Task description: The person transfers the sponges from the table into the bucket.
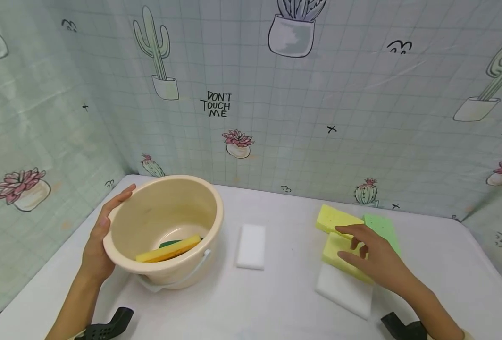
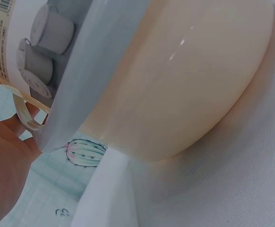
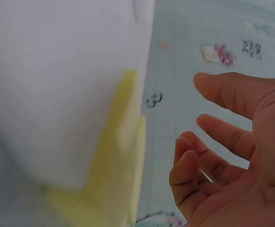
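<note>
My left hand (image 1: 96,241) holds the left rim of a cream plastic bucket (image 1: 166,203), which leans with its mouth toward me. Inside lies a yellow sponge (image 1: 170,250) with a dark green layer. The left wrist view shows the bucket's outer wall (image 2: 199,75) and its handle close up. Over on the right, my right hand (image 1: 376,257) hovers with loosely bent, parted fingers above a nearer yellow sponge (image 1: 340,252), holding nothing. Around it lie another yellow sponge (image 1: 333,218), a green sponge (image 1: 382,229) and a white sponge block (image 1: 346,290).
A second white block (image 1: 251,246) lies alone between the bucket and the sponge group. The white tabletop (image 1: 276,302) meets a cactus-printed curtain (image 1: 276,118) at the back and sides. Black wrist mounts (image 1: 111,326) show at the lower edge.
</note>
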Available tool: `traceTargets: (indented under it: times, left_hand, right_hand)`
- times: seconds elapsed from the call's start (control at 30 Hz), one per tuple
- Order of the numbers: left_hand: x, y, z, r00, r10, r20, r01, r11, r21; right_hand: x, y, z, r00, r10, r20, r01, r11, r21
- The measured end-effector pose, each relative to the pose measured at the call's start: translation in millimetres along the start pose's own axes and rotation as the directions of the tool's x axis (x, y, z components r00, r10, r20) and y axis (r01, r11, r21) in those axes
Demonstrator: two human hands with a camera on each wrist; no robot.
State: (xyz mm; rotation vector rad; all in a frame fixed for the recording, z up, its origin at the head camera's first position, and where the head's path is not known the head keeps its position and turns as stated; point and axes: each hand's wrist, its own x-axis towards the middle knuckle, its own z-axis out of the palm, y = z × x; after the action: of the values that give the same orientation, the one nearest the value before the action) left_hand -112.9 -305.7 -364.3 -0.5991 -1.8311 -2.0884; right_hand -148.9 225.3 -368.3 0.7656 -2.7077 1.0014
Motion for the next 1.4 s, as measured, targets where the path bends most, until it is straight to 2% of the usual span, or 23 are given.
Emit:
traceTargets:
  times: [0.2, 0.5, 0.8, 1.07, 1.3, 1.4]
  left_hand:
    - [1.0, 0.9, 0.0, 1.0, 0.0, 0.003, 0.0, 1.0, -0.013]
    - [1.3, 0.2, 0.3, 1.0, 0.0, 0.013, 0.0, 1.0, -0.03]
    - [0.2, -0.2, 2.1, 1.0, 0.004, 0.016, -0.004, 1.0, -0.026]
    - [-0.5, -1.5, 1.7, 1.0, -0.006, 0.002, 0.006, 1.0, -0.022]
    - [-0.1, 0.3, 1.4, 1.0, -0.004, 0.016, 0.005, 1.0, -0.027]
    - [0.1, 1.7, 1.1, 1.0, -0.004, 0.015, 0.004, 1.0, -0.025]
  right_hand:
    - [-21.0, 15.2, -11.4, 0.999, 0.03, -0.032, -0.03, 0.999, 0.011]
    - [-39.2, 30.8, -12.4, 0.997, 0.055, -0.051, -0.058, 0.997, -0.046]
    - [-45.3, 40.6, -13.3, 0.993, 0.119, 0.013, -0.118, 0.991, -0.061]
    - [-51.0, 50.4, -11.2, 0.996, 0.044, 0.074, -0.049, 0.996, 0.068]
    - [-52.9, 53.9, -8.7, 0.994, 0.082, 0.069, -0.085, 0.996, 0.034]
    - [-52.9, 52.8, -7.1, 0.996, 0.071, 0.051, -0.072, 0.997, 0.013]
